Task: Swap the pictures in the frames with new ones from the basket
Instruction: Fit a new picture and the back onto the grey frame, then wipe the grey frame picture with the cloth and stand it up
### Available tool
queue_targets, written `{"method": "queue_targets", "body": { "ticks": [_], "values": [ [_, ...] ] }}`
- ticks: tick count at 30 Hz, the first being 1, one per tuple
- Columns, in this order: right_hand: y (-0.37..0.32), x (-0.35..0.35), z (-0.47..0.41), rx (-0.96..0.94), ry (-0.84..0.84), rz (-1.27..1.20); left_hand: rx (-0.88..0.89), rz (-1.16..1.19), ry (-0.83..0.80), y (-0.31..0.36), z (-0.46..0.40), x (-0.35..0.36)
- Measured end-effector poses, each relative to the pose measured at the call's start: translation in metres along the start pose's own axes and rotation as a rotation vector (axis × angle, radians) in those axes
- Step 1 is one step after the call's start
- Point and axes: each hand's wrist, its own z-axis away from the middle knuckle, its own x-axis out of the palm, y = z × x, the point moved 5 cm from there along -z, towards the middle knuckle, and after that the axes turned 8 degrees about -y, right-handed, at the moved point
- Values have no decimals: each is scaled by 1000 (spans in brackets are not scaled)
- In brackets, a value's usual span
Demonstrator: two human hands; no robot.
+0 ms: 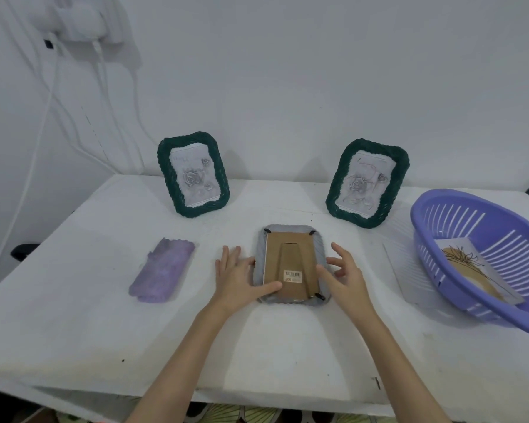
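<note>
White cloth covers the table (74, 325), which stands against a pale wall with cables hanging at the upper left. At the middle lies a grey frame (290, 265) face down, its brown backing board and folded stand showing, with a barcode sticker near the close edge. The left hand (237, 277) lies flat and open, fingers spread on the cloth beside the frame's left edge and thumb resting on the backing near the sticker. The right hand (347, 274) is beside the frame's right edge with fingers loosely curled and apart, holding nothing; its thumb reaches toward the backing. Both forearms come up from the near edge and converge on the frame. To the left of the hands lies a folded purple cloth (163, 270). Behind, two green frames, the left green frame (193, 174) and the right green frame (367, 183), stand upright, each showing a rose drawing. At the far right sits a purple basket (458, 227) holding a line-drawn picture (471, 270).
</note>
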Motion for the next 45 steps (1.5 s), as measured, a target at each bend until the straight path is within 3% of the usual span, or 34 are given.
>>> {"method": "queue_targets", "body": {
  "ticks": [6,8,11,16,20,22,26,31,35,42,45],
  "values": [
    [1,1,-7,20,-32,-124,149,565,-57,23,9,-15],
    [-7,0,-15,23,-47,-86,205,652,-96,34,12,-26],
    [-44,-4,-32,-85,-52,17,264,633,-105,51,15,-41],
    [-125,6,-55,-297,-230,139,289,417,-113,73,16,-43],
    [-142,13,-59,-253,-232,543,280,398,-132,79,13,-39],
    [-139,4,-58,-228,-176,588,243,526,-139,78,13,-40],
    [-126,-14,-56,-179,-174,365,147,647,-33,64,5,-45],
    [-96,-15,-51,-166,-251,-80,162,791,-135,43,-4,-31],
    [-54,-2,-50,-105,-381,-56,159,681,-107,26,-10,-28],
    [-15,1,-55,-60,-417,410,102,44,-43,9,-24,-23],
    [-8,3,-58,-58,-416,551,90,-76,-72,7,-29,-21]
  ]
}}
